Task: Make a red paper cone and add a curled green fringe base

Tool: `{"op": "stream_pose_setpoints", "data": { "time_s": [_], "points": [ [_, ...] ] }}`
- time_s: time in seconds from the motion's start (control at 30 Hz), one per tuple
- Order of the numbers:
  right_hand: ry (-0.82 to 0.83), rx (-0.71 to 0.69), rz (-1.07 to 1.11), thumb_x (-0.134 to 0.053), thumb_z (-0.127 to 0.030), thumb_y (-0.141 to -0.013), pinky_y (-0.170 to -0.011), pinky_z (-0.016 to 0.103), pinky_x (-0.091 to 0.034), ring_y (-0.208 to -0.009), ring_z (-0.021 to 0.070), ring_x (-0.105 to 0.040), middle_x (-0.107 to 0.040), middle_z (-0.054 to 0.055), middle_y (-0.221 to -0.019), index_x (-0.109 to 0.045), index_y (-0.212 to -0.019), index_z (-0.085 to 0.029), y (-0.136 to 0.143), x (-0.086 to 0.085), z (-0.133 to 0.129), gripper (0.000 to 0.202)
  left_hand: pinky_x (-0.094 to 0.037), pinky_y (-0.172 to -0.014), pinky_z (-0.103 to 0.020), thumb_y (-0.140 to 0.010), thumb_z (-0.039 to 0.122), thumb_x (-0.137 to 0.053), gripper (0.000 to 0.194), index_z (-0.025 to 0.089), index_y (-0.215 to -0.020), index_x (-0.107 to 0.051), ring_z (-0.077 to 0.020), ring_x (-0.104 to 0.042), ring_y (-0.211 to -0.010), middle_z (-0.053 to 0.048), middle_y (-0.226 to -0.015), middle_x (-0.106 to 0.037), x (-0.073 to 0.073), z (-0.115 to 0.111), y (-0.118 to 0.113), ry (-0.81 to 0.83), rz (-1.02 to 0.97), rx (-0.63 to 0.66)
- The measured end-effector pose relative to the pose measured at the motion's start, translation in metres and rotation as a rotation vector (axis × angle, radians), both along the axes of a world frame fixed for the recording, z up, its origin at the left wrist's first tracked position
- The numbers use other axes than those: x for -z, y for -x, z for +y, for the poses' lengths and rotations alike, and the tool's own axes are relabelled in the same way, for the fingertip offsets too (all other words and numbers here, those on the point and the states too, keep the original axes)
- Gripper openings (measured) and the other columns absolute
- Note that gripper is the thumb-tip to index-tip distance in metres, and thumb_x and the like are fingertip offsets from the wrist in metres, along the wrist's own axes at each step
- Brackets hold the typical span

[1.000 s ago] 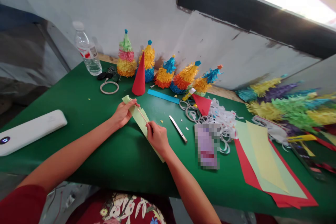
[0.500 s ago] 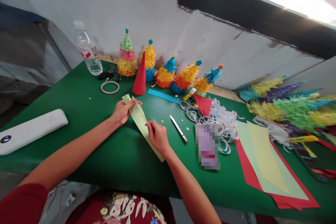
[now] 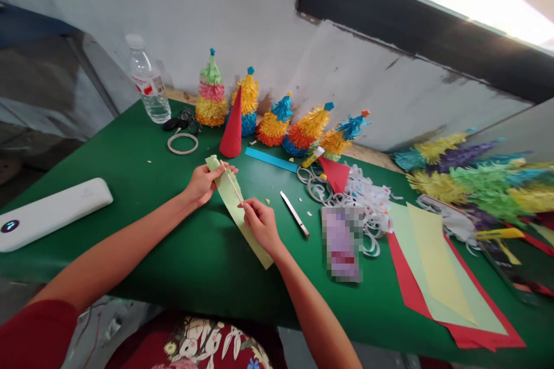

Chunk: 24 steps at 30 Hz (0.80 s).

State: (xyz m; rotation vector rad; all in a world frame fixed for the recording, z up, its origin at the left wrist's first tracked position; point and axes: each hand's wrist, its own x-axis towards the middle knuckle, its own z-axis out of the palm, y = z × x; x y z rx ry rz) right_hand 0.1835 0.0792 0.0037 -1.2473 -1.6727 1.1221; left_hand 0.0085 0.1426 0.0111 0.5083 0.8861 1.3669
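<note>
A pale green paper strip (image 3: 251, 240) slants across the green table, its upper end pinched in my left hand (image 3: 202, 184). Fine cuts fringe the strip's right edge near that end. My right hand (image 3: 262, 220) is closed on the lower end of a thin wooden stick (image 3: 234, 182), which lies along the strip with its upper tip by my left fingers. Just behind my hands a red paper cone (image 3: 232, 132) stands upright. A blue strip (image 3: 270, 159) lies to its right, and a closed-looking slim cutter (image 3: 295, 214) rests right of my right hand.
Several fringed paper trees (image 3: 274, 121) line the wall. A water bottle (image 3: 149, 89), keys and a tape ring (image 3: 182, 143) stand or lie at left, near a white device (image 3: 56, 214). White paper curls (image 3: 367, 202), a blurred phone-like item (image 3: 341, 245) and coloured sheets (image 3: 437, 265) are at right.
The stick now lies slightly apart from the fringed edge, over the strip, and my right hand has shifted slightly. Both hands keep their hold. The view has moved a little.
</note>
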Motion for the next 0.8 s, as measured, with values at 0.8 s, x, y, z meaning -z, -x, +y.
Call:
{"op": "stream_pose_setpoints", "data": {
  "time_s": [0.8],
  "points": [
    [-0.249,0.142,-0.403,-0.053,-0.025,-0.077,-0.048,0.021,-0.027,-0.042,0.0094,-0.033,-0.04,-0.008,-0.048,-0.053,-0.071,-0.022,0.0083,0.0059,-0.0085,0.007,-0.049,-0.098,-0.041,-0.084,0.006,-0.055,0.01,0.009,-0.09,-0.063,-0.0222,-0.07,-0.096,-0.014,-0.096,-0.073,-0.0009,-0.0054,-0.0083,0.039,-0.051,0.053]
  ]
}}
